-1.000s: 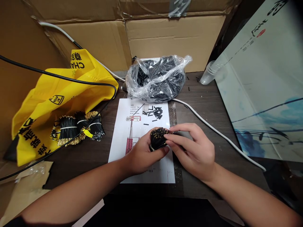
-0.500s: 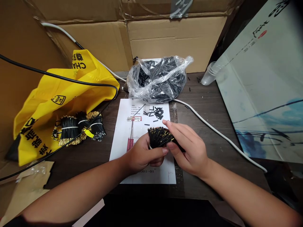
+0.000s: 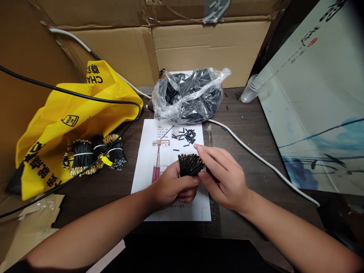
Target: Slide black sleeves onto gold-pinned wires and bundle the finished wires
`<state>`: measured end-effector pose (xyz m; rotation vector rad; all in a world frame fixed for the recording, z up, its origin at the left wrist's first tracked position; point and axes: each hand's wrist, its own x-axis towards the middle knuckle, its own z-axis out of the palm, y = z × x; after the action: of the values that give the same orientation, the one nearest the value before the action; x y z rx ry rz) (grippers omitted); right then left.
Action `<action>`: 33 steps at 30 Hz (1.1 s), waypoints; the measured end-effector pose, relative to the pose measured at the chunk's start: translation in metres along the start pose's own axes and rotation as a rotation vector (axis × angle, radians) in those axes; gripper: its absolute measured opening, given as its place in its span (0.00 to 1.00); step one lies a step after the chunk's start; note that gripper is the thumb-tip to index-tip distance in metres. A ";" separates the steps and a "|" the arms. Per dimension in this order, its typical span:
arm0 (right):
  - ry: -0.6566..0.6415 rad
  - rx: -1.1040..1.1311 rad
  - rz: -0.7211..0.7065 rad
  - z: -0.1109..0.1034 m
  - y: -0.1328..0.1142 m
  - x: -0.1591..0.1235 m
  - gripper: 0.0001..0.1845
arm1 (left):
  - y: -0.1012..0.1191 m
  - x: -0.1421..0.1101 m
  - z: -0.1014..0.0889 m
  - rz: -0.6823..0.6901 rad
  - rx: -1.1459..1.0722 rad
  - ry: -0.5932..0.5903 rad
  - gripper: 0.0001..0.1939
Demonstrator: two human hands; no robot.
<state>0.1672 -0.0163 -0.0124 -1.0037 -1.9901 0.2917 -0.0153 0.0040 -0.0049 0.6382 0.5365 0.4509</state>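
Observation:
Over the printed sheet (image 3: 142, 167), my left hand (image 3: 173, 184) is wrapped round a bundle of short black wires (image 3: 190, 163) with gold-coloured tips, its thumb across the near side. My right hand (image 3: 224, 176) is at the bundle's right side, fingers stretched out and thumb apart, the fingertips at the wire ends. Whether the right palm touches any wires is hidden. Just beyond the bundle, small black tube pieces (image 3: 187, 135) lie loose on the paper. Farther back sits a clear plastic bag (image 3: 187, 96) full of the same black pieces.
On the left, tied wire bundles (image 3: 83, 155) lie by a yellow bag (image 3: 99, 89). A black cable (image 3: 108, 101) crosses above them. A white cable (image 3: 256, 151) runs over the table at right, near a clear plastic cup (image 3: 250, 91). Cardboard boxes (image 3: 207, 53) stand behind.
My right hand has shifted slightly left and its fingers now cover more of the bundle's right end. The left hand keeps its hold. The view has moved a little.

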 end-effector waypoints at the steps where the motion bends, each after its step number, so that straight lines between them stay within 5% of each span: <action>1: 0.015 -0.002 -0.016 -0.001 -0.001 0.000 0.31 | 0.001 0.000 0.001 -0.008 0.004 0.009 0.13; 11: -0.028 0.072 -0.005 0.001 0.000 0.002 0.26 | 0.003 0.000 0.003 -0.044 0.042 0.074 0.15; 23: 0.025 0.175 0.004 0.003 0.001 0.003 0.27 | 0.002 -0.002 -0.004 -0.057 -0.074 -0.122 0.08; 33: 0.045 0.191 0.001 0.006 -0.001 0.003 0.27 | 0.003 0.000 -0.004 -0.127 -0.143 -0.184 0.13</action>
<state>0.1615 -0.0135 -0.0139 -0.8817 -1.8821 0.4472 -0.0189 0.0079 -0.0055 0.4994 0.3637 0.3038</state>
